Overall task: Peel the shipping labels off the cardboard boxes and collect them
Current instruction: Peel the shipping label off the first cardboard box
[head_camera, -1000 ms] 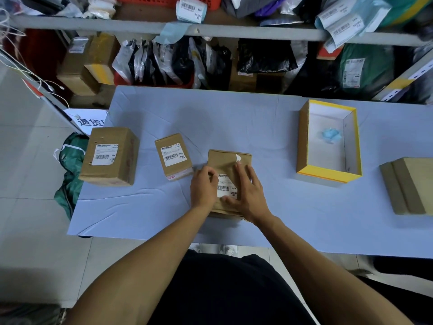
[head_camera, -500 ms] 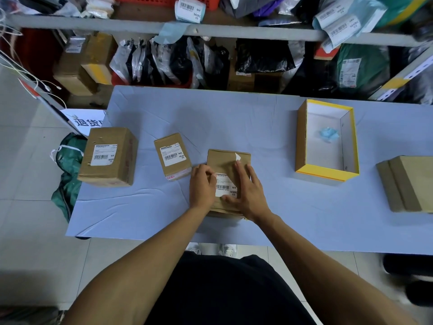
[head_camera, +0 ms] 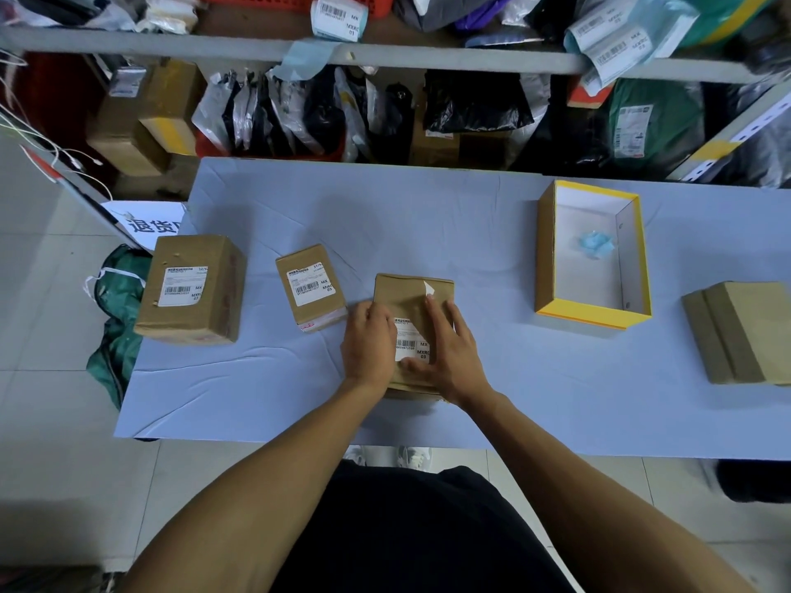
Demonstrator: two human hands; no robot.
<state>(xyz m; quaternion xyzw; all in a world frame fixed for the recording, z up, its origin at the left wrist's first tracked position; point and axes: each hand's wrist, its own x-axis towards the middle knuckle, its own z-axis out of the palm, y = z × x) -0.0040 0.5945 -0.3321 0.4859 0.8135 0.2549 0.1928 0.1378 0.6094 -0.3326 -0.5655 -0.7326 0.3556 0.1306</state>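
Head view: both hands rest on the middle cardboard box (head_camera: 413, 331) at the surface's (head_camera: 428, 216) 6 o'clock edge. Left hand (head_camera: 370, 342) lies curled at the shipping label's (head_camera: 411, 344) 9 o'clock side; right hand (head_camera: 449, 353) presses flat with fingers spread, covering the label's 3 o'clock side, whose 12 o'clock corner curls up.

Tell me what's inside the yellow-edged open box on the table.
Inside the yellow-edged box lies a crumpled light-blue piece, probably label backing, on its white floor. The near wall hides the floor strip just behind it.
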